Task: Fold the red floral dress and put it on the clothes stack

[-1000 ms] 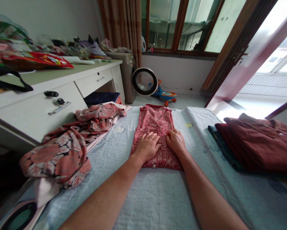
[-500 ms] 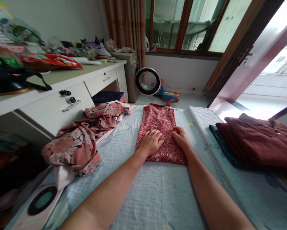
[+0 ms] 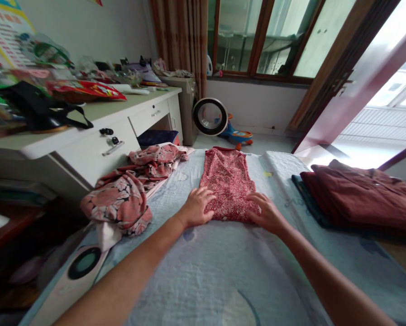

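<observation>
A red garment with a small pale floral pattern [image 3: 228, 179] lies folded into a narrow rectangle on the light blue bed sheet [image 3: 196, 280]. My left hand [image 3: 198, 207] rests at its near left edge, fingers stretched onto the cloth and thumb apart. At the near right edge lies my right hand [image 3: 265, 212], its fingers and thumb likewise spread over the fabric. Both hands are open and touch the garment. The undersides of the fingers are hidden.
A crumpled pink and black floral cloth [image 3: 121, 199] lies on the left side of the bed. Folded dark red clothes [image 3: 365, 194] are stacked at the right. Beyond the left edge stands a cluttered white desk [image 3: 83, 156]. A blue ride-on toy [image 3: 238, 134] sits on the floor ahead.
Both hands have moved apart and nearer to me, from the middle of the garment to its near side edges. The garment's near edge lies slightly farther up in view.
</observation>
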Demonstrator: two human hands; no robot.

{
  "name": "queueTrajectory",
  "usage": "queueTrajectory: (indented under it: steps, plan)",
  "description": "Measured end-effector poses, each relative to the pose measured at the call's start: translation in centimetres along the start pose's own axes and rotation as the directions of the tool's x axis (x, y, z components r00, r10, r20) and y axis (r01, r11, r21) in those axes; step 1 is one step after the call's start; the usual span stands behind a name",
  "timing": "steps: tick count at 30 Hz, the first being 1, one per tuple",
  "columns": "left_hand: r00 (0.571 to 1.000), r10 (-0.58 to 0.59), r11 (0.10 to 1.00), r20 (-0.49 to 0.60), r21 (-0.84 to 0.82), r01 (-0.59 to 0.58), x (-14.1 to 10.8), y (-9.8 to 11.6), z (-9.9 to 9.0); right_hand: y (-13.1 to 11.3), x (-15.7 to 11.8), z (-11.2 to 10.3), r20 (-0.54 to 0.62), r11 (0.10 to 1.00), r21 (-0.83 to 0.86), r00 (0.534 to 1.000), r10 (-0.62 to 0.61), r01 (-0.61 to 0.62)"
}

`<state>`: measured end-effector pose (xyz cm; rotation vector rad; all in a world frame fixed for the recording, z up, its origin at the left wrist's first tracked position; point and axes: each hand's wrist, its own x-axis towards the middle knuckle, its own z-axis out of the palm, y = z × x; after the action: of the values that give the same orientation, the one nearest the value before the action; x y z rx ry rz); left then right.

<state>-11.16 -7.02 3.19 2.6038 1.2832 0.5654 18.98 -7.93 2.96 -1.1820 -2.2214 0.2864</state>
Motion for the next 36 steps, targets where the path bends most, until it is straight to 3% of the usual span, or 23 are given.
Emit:
queueTrajectory:
  steps: [3, 6, 13, 17, 20, 23, 28, 31, 36]
  plan:
    - [0.996, 0.0, 0.996, 0.091, 0.086, -0.008, -3.4, 0.3, -0.9, -2.0, -2.6, -0.5, 0.164, 0.982, -0.174, 0.985, -0.043, 0.072]
    - [0.995, 0.011, 0.989, 0.101, 0.143, -0.025, -4.7, 1.0, -0.9, -2.6, -3.7, -0.2, 0.216, 0.956, -0.288, 0.976, 0.005, 0.059]
    - [0.995, -0.061, 0.942, 0.079, 0.333, 0.031, -3.6, 3.0, -0.6, -3.4, -3.1, 0.9, 0.205, 0.909, -0.416, 0.974, 0.092, 0.002]
    - [0.981, -0.167, 0.928, 0.1, 0.351, 0.122, -3.4, 3.2, -0.7, -3.4, -3.0, 0.9, 0.112, 0.9, -0.433, 0.989, 0.101, -0.043]
    - [0.966, -0.253, 0.929, 0.047, 0.292, 0.229, -3.4, 2.7, -0.5, -2.9, -3.0, 1.0, -0.024, 0.917, -0.385, 0.994, 0.105, -0.107]
    - [0.957, -0.282, 0.949, -0.074, 0.127, 0.289, -3.1, 1.9, -0.3, -1.9, -2.8, 1.4, -0.152, 0.97, -0.2, 0.983, 0.107, -0.136]
    - [0.956, -0.24, 0.95, -0.168, -0.244, 0.195, -2.4, 0.6, -0.3, -1.0, -2.5, 1.9, -0.223, 0.987, 0.095, 0.963, 0.151, -0.133]
    - [0.958, -0.234, 0.934, -0.164, -0.312, 0.174, -2.2, 0.0, -0.3, -0.9, -2.5, 1.7, -0.212, 0.988, 0.101, 0.967, 0.139, -0.12]
    - [0.98, -0.096, 0.978, -0.173, -0.198, 0.061, -2.4, -0.6, 0.5, -0.7, -2.9, 1.9, -0.124, 0.998, -0.068, 0.992, -0.025, 0.016]
